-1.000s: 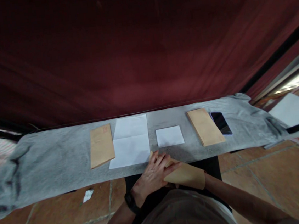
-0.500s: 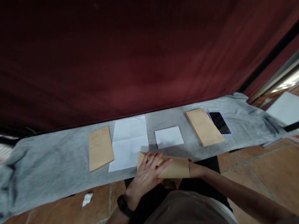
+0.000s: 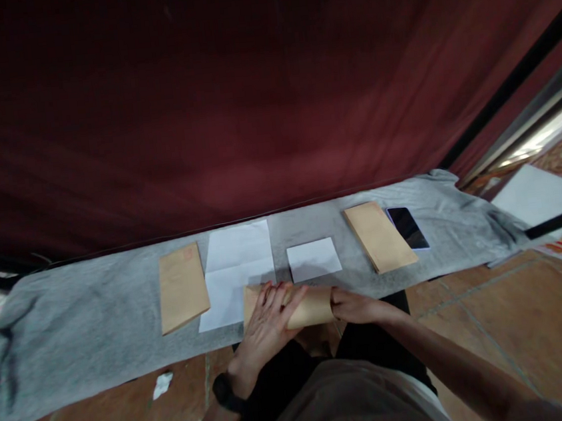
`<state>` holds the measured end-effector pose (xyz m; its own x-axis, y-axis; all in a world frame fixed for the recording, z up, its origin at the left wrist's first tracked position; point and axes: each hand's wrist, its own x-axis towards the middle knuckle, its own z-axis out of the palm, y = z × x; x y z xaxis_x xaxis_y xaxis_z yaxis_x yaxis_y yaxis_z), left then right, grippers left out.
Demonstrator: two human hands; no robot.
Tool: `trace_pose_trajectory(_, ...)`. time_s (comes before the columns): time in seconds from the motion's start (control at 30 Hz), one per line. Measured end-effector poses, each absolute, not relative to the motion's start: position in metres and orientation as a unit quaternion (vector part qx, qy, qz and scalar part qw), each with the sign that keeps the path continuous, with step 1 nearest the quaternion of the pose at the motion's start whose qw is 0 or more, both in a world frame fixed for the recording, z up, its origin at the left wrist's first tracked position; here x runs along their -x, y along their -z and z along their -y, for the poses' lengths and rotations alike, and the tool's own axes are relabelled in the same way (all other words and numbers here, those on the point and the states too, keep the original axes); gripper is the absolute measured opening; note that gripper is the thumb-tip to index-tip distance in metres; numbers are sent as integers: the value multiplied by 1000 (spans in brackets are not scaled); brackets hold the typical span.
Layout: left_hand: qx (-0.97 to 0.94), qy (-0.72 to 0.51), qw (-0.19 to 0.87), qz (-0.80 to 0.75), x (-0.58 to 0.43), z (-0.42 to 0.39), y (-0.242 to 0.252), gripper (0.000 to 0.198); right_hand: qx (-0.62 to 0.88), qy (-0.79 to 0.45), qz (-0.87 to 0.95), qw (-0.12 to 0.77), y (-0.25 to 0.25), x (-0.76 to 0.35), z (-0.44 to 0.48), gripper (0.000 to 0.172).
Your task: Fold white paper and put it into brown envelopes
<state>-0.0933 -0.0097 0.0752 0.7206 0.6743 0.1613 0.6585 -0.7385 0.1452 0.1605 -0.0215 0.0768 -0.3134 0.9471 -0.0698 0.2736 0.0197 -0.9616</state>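
A brown paper envelope [image 3: 308,307] bulges at the front edge of the cloth-covered surface, over my lap. My left hand [image 3: 270,313], a black band at its wrist, lies across the left part of the envelope with fingers stretched out on top. At the envelope's right end is my right hand [image 3: 354,306]; its fingertips are hidden at the end of the paper. Just behind the envelope lie a creased white sheet [image 3: 238,252] and a small white card [image 3: 313,259].
A brown envelope [image 3: 183,288] lies at left, overlapping the sheet's edge. A stack of brown envelopes [image 3: 380,237] sits at right beside a phone [image 3: 407,228]. Grey cloth [image 3: 96,317] covers the surface; a dark red curtain [image 3: 230,108] hangs behind. A white scrap [image 3: 163,384] lies on the tiled floor.
My right hand has drawn back out of the envelope's right end, so more of it shows. The envelope and my left hand have shifted slightly left, along with the view.
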Motion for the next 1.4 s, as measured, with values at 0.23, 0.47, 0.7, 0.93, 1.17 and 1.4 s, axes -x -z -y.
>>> trace_pose_trajectory(0.23, -894, -108, 2, -435, 125, -11, -72, 99, 589, -428, 583, 361, -51, -204, -16, 33)
trace_pose_trajectory(0.47, -866, -98, -18, -490, 136, -21, -57, 102, 774, -130, 601, 151, -22, -199, -40, 40)
trace_pose_trajectory(0.7, -860, -101, -11, -500, 141, -22, -50, 104, 791, -124, 589, 107, -17, -188, -48, 32)
trace_pose_trajectory(0.93, -853, -108, -13, -510, 142, -22, -44, 107, 779, -147, 581, 185, -7, -185, -50, 22)
trace_pose_trajectory(1.17, -851, -105, -3, -515, 141, -22, -45, 112, 775, -191, 569, 200, -7, -186, -50, 35)
trace_pose_trajectory(1.4, -850, -112, -1, -514, 141, -22, -44, 108, 793, -166, 566, 150, -11, -186, -57, 25)
